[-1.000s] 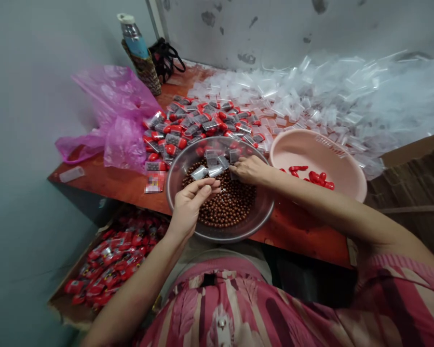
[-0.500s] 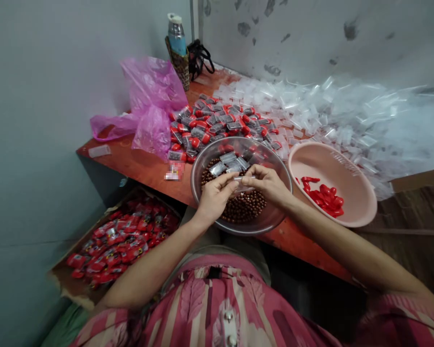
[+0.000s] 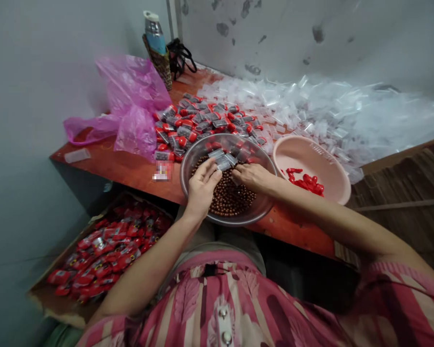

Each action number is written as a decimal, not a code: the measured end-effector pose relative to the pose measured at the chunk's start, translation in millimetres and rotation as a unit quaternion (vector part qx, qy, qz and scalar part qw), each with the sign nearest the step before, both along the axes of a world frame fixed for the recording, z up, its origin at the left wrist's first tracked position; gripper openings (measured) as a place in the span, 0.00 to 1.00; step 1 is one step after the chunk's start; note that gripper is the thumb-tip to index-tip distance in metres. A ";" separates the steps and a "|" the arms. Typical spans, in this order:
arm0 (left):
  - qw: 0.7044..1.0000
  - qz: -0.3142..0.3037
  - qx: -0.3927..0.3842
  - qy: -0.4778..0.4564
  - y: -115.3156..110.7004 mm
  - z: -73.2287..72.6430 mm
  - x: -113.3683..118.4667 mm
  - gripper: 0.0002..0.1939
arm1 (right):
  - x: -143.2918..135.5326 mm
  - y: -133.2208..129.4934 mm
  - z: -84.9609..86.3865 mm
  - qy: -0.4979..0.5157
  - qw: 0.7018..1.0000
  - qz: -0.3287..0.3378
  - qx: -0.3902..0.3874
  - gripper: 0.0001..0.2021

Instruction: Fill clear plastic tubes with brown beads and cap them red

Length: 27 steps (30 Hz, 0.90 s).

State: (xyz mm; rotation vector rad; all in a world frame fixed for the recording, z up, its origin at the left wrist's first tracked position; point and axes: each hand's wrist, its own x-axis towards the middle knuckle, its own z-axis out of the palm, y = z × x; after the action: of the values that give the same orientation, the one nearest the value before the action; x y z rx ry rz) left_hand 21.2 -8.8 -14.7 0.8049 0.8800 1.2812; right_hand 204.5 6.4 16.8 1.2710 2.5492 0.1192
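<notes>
A cardboard box (image 3: 52,311) brimming with red packets (image 3: 108,255) sits at the lower left of the frame, below a red table (image 3: 130,171). Near the table's left corner lies a single clear tube (image 3: 77,155), beside a crumpled pink bag (image 3: 133,115). At the upper left, a white-capped bottle (image 3: 155,38) leans in a woven holder (image 3: 162,70), with black straps (image 3: 181,55) alongside. Red-capped containers (image 3: 211,118), dark inside, are heaped just behind a metal bowl (image 3: 262,205) at the center of the frame.

In the bowl, brown beads (image 3: 227,200) spread below a few clear containers (image 3: 222,159). A worker in a pink patterned shirt (image 3: 202,308) has both hands over it, apart from each other: the left hand (image 3: 202,185) curved by the clear containers, the right hand (image 3: 251,177) with fingers bunched low at the beads. From this angle, whether either grips a container cannot be told.

Right of center, a pale pink basin (image 3: 304,156) holds red caps (image 3: 309,184). Behind it, clear plastic pieces (image 3: 311,103) fill the upper right.
</notes>
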 end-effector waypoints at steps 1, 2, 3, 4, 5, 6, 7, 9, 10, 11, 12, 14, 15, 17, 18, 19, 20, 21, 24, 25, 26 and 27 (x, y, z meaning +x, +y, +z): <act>1.000 0.006 0.005 -0.014 -0.8 0.5 0.0 0.22 | -1.8 3.9 -8.3 -0.019 1.000 0.015 -0.002 0.14; 1.000 0.010 0.012 -0.025 -1.6 1.0 -0.3 0.21 | -5.7 7.2 -16.4 -0.029 0.999 0.037 -0.003 0.14; 0.999 0.014 0.020 -0.033 -2.5 1.2 -0.8 0.20 | -11.7 9.8 -23.7 -0.029 0.998 0.060 -0.006 0.15; 0.999 0.020 0.029 -0.038 -3.3 1.1 -1.4 0.19 | -19.4 11.6 -30.0 -0.021 0.996 0.082 -0.016 0.15; 0.998 0.027 0.039 -0.040 -4.1 0.6 -2.2 0.19 | -28.2 12.9 -35.0 -0.004 0.995 0.098 -0.035 0.15; 0.997 0.036 0.048 -0.041 -4.9 -0.2 -3.0 0.18 | -37.1 13.7 -38.7 0.020 0.992 0.106 -0.061 0.13; 0.997 0.044 0.057 -0.041 -5.7 -1.1 -3.8 0.17 | -45.2 14.3 -41.2 0.054 0.989 0.103 -0.095 0.12; 0.994 0.062 0.075 -0.046 -7.0 -3.2 -5.2 0.16 | -55.7 15.3 -43.4 0.129 0.976 0.069 -0.163 0.15; 0.993 0.069 0.083 -0.049 -7.6 -4.0 -5.9 0.15 | -57.1 15.9 -43.3 0.162 0.968 0.045 -0.187 0.18; 0.992 0.074 0.091 -0.051 -7.9 -4.7 -6.4 0.14 | -56.0 16.6 -42.5 0.201 0.957 0.021 -0.209 0.20; 0.991 0.076 0.098 -0.049 -8.1 -5.2 -6.9 0.14 | -52.6 17.1 -41.2 0.249 0.940 -0.003 -0.233 0.21; 0.990 0.081 0.107 -0.035 -7.7 -6.0 -7.3 0.14 | -41.6 17.3 -36.8 0.371 0.880 -0.054 -0.293 0.23; 0.990 0.082 0.110 -0.025 -7.1 -6.4 -7.3 0.14 | -35.3 16.7 -33.6 0.436 0.834 -0.084 -0.328 0.23; 0.991 0.083 0.104 -0.011 -5.5 -7.2 -6.7 0.16 | -24.3 14.1 -25.6 0.535 0.742 -0.134 -0.380 0.23; 0.993 0.073 0.094 -0.007 -4.6 -7.5 -6.2 0.17 | -20.1 12.0 -21.1 0.566 0.709 -0.150 -0.393 0.23; 0.995 0.055 0.079 -0.001 -3.8 -7.8 -5.7 0.18 | -17.0 9.7 -16.6 0.588 0.684 -0.163 -0.399 0.23; 0.998 0.028 0.064 0.009 -2.9 -7.9 -5.1 0.20 | -14.8 7.2 -12.4 0.604 0.668 -0.171 -0.400 0.23; 0.998 -0.004 0.050 0.024 -2.1 -7.9 -4.5 0.21 | -13.5 4.8 -8.9 0.615 0.657 -0.178 -0.398 0.23; 0.995 -0.072 0.023 0.059 -0.1 -7.4 -2.9 0.24 | -12.3 -1.2 -4.3 0.642 0.641 -0.193 -0.375 0.23; 0.995 -0.081 0.016 0.058 0.4 -7.2 -2.5 0.25 | -12.2 -2.7 -4.8 0.651 0.637 -0.196 -0.362 0.23; 0.995 -0.088 0.011 0.050 0.8 -7.2 -2.1 0.25 | -12.1 -4.1 -5.8 0.660 0.637 -0.195 -0.347 0.22; 0.995 -0.095 0.008 0.040 1.1 -7.2 -1.8 0.26 | -11.8 -5.4 -7.2 0.667 0.640 -0.192 -0.330 0.21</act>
State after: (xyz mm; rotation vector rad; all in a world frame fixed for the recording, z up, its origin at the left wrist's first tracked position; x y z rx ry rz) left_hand 19.4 -7.7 -21.9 0.9353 0.8372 1.0955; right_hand 192.7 1.0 9.7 1.7700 2.4209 -2.4054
